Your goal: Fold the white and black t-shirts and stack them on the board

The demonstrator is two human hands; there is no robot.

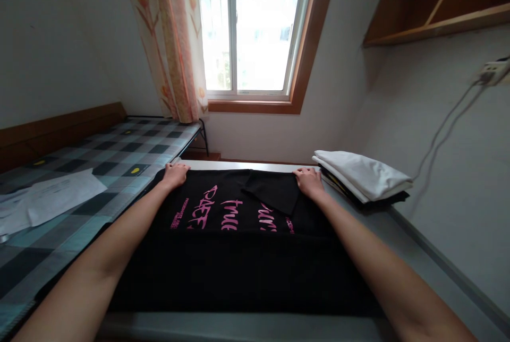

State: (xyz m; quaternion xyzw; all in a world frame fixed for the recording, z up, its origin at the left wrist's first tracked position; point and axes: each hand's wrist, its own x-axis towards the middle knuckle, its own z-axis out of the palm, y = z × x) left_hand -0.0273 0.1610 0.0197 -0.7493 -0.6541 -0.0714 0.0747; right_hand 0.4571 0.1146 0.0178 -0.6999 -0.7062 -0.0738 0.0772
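Note:
A black T-shirt [239, 273] with pink lettering is spread sideways across the table, partly folded over along its length. Its one visible sleeve lies flat near the far edge, toward the right. At the far left corner, my left hand [176, 174] has its fingers curled on the cloth's edge. My right hand [309, 180] grips the same far edge farther right, beside the sleeve. The fingertips of both hands are partly hidden against the fabric.
A stack of folded clothes, with a white garment [362, 174] on top, sits on the table [247, 326] at the right by the wall. A bed with a checked sheet [103, 153] adjoins on the left, holding papers [64, 198]. A window and curtain [175, 39] are ahead.

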